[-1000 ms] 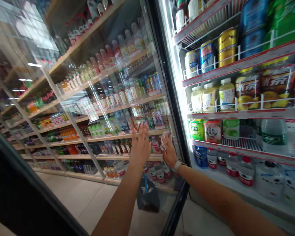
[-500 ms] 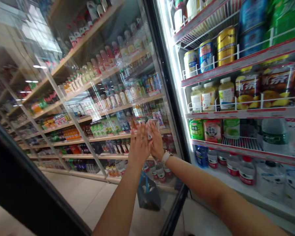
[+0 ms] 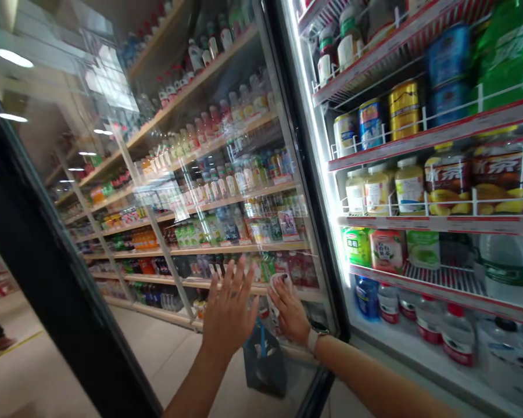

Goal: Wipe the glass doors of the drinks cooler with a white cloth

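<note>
Crumpled white cloth [image 3: 278, 285] on smooth, glossy glass door [image 3: 187, 174] — white-coated wire shelves [image 3: 444, 277], shiny metal cans [image 3: 404, 110] inside.

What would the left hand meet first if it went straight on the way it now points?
Most likely the glass pane of the cooler door: the left hand is spread open right in front of it, though the exact gap is unclear.

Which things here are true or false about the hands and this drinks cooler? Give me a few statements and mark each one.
1. The right hand presses a white cloth against the glass door. True.
2. The left hand grips a bottle. False: it is open, fingers spread, holding nothing.
3. A watch sits on the right wrist. True.
4. The glass door is shut over the wire shelves of cans and bottles. False: it stands open, leaving those shelves uncovered.
</note>
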`<state>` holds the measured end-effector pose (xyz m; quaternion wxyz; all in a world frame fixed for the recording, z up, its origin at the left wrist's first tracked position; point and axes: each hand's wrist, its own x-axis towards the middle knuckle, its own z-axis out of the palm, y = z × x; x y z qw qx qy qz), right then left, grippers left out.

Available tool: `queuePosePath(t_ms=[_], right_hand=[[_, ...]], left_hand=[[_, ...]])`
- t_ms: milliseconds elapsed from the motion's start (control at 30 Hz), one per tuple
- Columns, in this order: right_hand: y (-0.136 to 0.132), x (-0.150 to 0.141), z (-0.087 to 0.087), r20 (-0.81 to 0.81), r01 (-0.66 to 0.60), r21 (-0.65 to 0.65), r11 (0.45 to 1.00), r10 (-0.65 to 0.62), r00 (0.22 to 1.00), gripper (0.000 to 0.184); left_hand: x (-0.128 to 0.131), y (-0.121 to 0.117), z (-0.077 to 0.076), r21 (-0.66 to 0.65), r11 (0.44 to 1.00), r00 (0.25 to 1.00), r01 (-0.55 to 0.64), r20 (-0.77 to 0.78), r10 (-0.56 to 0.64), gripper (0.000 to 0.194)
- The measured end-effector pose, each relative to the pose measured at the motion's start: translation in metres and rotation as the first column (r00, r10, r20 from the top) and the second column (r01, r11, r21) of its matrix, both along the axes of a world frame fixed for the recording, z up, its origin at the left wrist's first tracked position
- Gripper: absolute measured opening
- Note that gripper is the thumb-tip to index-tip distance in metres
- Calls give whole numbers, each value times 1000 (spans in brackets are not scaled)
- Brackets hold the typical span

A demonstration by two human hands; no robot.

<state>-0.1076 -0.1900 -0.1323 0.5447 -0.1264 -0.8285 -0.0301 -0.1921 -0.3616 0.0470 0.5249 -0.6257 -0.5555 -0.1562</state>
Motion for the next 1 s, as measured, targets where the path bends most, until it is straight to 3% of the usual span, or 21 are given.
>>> queuePosePath(t_ms=[67,200,267,333,400,633,867,1000], right_hand=[[-1,0,26,-5,-14,4,1000,14,1000,79],[-4,-7,128,-115,-28,37,999,32,993,73],[-8,-14,173,-201,-2,16,1000,5,980,69],[-15,-22,197,-271,22,-19,1000,-26,962,66],[-26,-28,200,-308,30,-45,999,-43,950,64],[-85,-43,160,-165,-90,7,996,90,982,70],[-122,-64,178,-277,-248,-53,967,224,934,73],[-117,-58,178,-300,-387,-60,920,353,886,81]], left_hand=[[-9,-24,16,75,996,998,-45,38,42,73],[-25,-42,49,158,979,983,-132,145,110,77],[-30,-40,54,157,976,977,-149,174,121,77],[-32,-36,52,158,976,977,-151,177,123,76],[-33,-33,48,170,974,979,-149,166,121,75],[-40,-32,47,165,977,985,-133,128,112,73],[-49,-39,46,166,983,996,-79,41,73,64],[-53,-46,49,-31,998,996,-50,-70,48,58]])
